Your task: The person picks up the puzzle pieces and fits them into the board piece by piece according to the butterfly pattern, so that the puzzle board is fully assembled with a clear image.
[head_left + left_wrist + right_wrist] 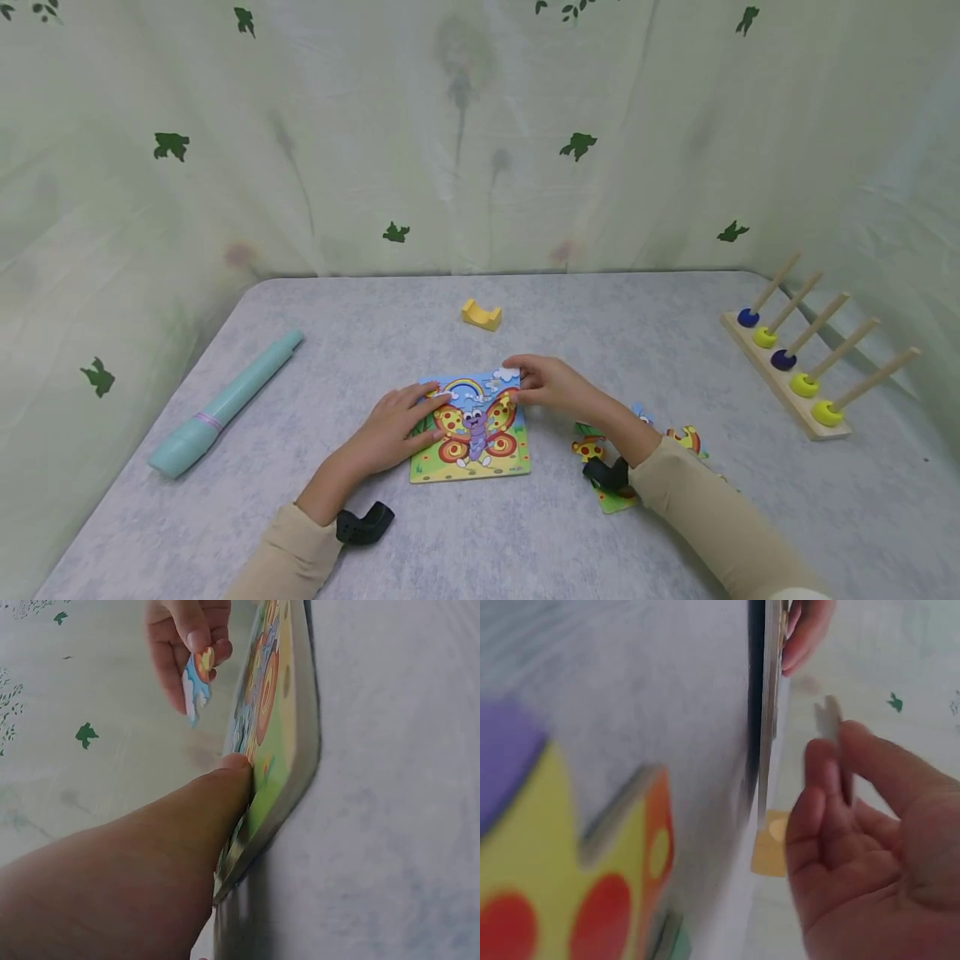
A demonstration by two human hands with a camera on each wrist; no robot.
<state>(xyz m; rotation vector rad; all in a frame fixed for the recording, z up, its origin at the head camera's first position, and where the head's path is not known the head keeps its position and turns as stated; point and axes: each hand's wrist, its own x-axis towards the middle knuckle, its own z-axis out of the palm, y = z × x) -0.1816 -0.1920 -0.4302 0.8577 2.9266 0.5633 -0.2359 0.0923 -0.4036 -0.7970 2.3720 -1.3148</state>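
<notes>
A butterfly puzzle board point(472, 467) lies flat on the table. My left hand point(396, 425) rests on its left side with fingers spread, the thumb point(225, 776) along the board's edge in the left wrist view. Over the board's upper right corner, my right hand point(555, 387) pinches a puzzle piece point(196, 686) between thumb and fingers. That piece is blue and white with a patch of orange and yellow. In the right wrist view the right hand point(877, 847) holds the piece point(830, 724) edge-on, apart from the board point(766, 735).
Loose puzzle pieces point(588, 450) lie by the right forearm, partly hidden under it. A yellow curved block point(481, 316) stands behind the board. A teal folded fan-like object point(225, 407) lies at left; a wooden peg rack point(787, 379) with blue and yellow beads stands at right.
</notes>
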